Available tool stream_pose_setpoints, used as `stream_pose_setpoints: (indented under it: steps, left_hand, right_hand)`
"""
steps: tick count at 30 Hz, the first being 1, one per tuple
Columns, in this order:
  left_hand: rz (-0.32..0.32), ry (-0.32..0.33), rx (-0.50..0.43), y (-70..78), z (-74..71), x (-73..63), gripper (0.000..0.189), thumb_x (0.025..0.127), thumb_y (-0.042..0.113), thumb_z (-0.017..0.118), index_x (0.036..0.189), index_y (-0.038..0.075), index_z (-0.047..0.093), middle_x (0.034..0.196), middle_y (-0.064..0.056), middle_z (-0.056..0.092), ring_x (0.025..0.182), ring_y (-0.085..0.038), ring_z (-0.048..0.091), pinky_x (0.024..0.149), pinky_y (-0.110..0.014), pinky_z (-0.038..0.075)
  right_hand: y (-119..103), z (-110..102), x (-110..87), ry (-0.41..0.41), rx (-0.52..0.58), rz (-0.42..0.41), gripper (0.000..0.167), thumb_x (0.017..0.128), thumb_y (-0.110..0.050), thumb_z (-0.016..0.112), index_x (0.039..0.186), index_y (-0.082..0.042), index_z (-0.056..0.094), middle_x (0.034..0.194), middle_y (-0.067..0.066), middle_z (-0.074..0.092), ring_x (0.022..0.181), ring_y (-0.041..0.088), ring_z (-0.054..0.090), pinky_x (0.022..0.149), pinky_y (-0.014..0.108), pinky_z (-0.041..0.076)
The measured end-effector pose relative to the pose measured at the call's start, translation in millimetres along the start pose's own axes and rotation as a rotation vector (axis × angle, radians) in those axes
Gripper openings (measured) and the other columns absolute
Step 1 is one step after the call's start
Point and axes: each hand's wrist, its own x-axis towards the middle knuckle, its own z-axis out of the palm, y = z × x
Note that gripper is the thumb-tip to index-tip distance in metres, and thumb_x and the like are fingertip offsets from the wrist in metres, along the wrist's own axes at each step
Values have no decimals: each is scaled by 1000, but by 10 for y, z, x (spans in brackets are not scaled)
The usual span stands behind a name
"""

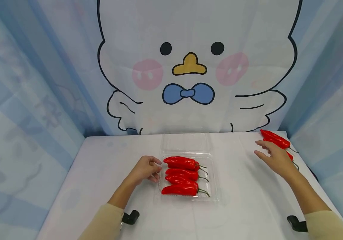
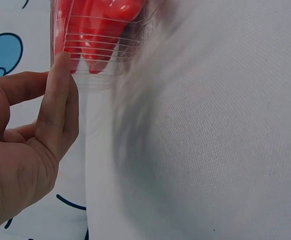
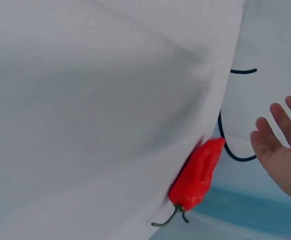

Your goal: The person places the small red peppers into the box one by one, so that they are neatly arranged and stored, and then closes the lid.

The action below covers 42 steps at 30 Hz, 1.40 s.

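A clear plastic box (image 1: pixel 216 190) with a raised lid (image 1: pixel 186 143) stands mid-table, holding several red chili peppers (image 1: pixel 180 190) in a stack of rows, green stems to the right. My left hand (image 1: pixel 146 169) is at the box's left edge. In the left wrist view, that hand's thumb and fingers (image 2: pixel 55 107) pinch the box's edge near the pepper tips. Over the far right of the table my right hand (image 1: pixel 276 158) hovers with fingers spread and holds nothing. Beside and partly under it lie loose red chili peppers (image 1: pixel 274 138); the hand hides part of them.
A white cloth covers the table (image 1: pixel 99 173). Behind it hangs a curtain (image 1: pixel 195 26) with a cartoon bird, and blue curtains (image 1: pixel 24 116) enclose the sides. Black camera mounts (image 1: pixel 131 217) sit at both wrists.
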Motion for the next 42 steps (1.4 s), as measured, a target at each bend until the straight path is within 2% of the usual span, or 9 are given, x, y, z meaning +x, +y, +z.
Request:
stream_pose_setpoints:
  steps: [5, 14, 18, 22, 33, 42]
  left_hand:
    - [2, 5, 0, -19, 1, -9, 24, 97, 9, 71, 117, -1, 66, 83, -13, 68, 57, -18, 66, 57, -30, 63]
    - [14, -5, -6, -22, 7, 8, 23, 96, 8, 71, 117, -2, 65, 82, -13, 68, 56, -18, 65, 56, -30, 62]
    - [9, -2, -13, -13, -2, 4, 23, 96, 7, 71, 117, -2, 65, 81, -13, 67, 55, -17, 65, 55, -30, 62]
    - [4, -3, -17, -11, -1, 0, 24, 96, 6, 71, 117, -2, 65, 80, -13, 67, 55, -17, 65, 55, -30, 62]
    - [3, 4, 6, 5, 16, -2, 23, 96, 8, 72, 116, -1, 66, 83, -13, 68, 57, -18, 65, 56, -29, 62]
    - [-6, 0, 8, 3, 11, 0, 23, 96, 9, 71, 117, -1, 66, 83, -13, 68, 57, -18, 65, 57, -29, 63]
  right_hand:
    - [186, -64, -17, 12, -13, 52, 68, 94, -27, 76, 148, 2, 47, 144, 37, 46, 127, 60, 41, 85, 71, 56]
    - [563, -194, 30, 31, -16, 143, 67, 98, -24, 71, 150, 6, 41, 142, 42, 40, 121, 61, 41, 83, 69, 58]
    - [614, -241, 40, 31, -28, 223, 65, 99, -24, 68, 150, 7, 40, 144, 43, 37, 123, 61, 38, 86, 70, 56]
    - [682, -240, 47, 34, -40, 249, 63, 99, -21, 68, 148, 10, 42, 143, 44, 36, 124, 62, 36, 89, 73, 54]
    - [875, -253, 126, -46, -43, 312, 69, 95, -20, 72, 150, 9, 39, 140, 45, 35, 122, 63, 35, 82, 63, 61]
    - [961, -226, 129, -91, -35, 362, 72, 95, -17, 71, 151, 10, 35, 140, 46, 31, 123, 64, 32, 88, 67, 58]
